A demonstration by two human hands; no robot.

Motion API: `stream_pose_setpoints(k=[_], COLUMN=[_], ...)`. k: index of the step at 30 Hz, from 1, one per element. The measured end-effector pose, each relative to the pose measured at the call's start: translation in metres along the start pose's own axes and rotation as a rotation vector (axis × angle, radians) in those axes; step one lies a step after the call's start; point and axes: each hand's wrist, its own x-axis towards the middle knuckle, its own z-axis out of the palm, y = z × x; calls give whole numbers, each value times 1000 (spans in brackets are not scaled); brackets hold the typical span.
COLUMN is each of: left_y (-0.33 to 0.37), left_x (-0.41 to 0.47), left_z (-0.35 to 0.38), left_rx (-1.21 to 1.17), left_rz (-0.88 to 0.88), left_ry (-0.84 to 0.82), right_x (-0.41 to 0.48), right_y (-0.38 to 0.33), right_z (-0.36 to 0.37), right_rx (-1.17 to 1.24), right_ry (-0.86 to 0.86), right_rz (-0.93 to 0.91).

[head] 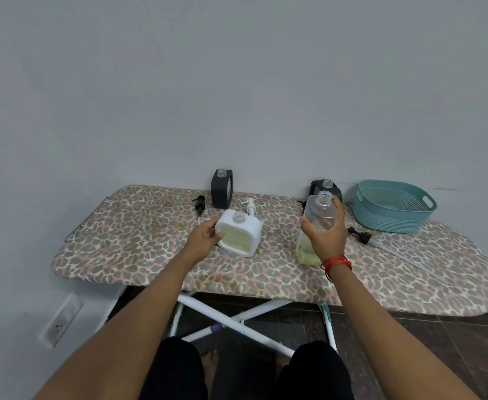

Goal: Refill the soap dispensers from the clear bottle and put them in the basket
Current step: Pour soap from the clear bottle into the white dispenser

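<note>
Closest to you, right of the white dispenser [242, 232], there's a red thread band [336, 262] on your wrist. Your right grip [327, 238] is wrapped around the clear bottle [319, 210], fingers curled round its body. The cap is off, and a bit of yellowish soap sits in the bottom. Can't tell if the base is resting on the ironing board [121, 235] or lifted.

Your left grip [205, 238] holds the white dispenser by its left side, thumb on the front edge. It sits mid-board with an open neck, and pale green soap shows through the front.

Right of the dispenser, past the clear bottle, a black pump [359, 235] lies on its side with its long tube trailing off to the right. Just behind the dispenser is a white pump [250, 206], and back-left of it lies another black pump [200, 204].

Further back, 1 dark dispenser [222, 189] stands by the wall behind the white one with its neck open. A 2nd dark dispenser [314, 187] is back-right, partly hidden by the clear bottle. The teal basket [392, 217] is furthest right, well apart from the white dispenser.
</note>
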Motion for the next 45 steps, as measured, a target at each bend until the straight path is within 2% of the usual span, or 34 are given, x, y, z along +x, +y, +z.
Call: stream_pose_setpoints(k=[7,10,15,17,21,25,29,36,45], left_y=[1,0,-7,-8,3,19,16,13,49], left_x=[11,18,-21,-45,-60,-49,-38,-28,63], left_z=[1,7,50,80,129,148,145,129,140], left_rx=[-17,1,56,17,-41,66,111,129,254], left_rz=[-19,-42,-83,-67,-49,-101,-83,1,99], left_ry=[12,192,619,702,627,626,687,696,438], right_x=[-3,-3,-2,-4,-6,-7,-6,-3,2], right_y=[-4,-5,-7,-8,-15,-19,-18,-9,3], right_z=[1,1,0,-1,-1,-3,-3,-1,-1], right_rx=[-22,-20,-15,-13,-7,-14,-9,4,36], right_ry=[15,18,-14,-16,-20,-23,-24,-2,19], right_rz=[16,15,30,32,18,4,0,-26,-24])
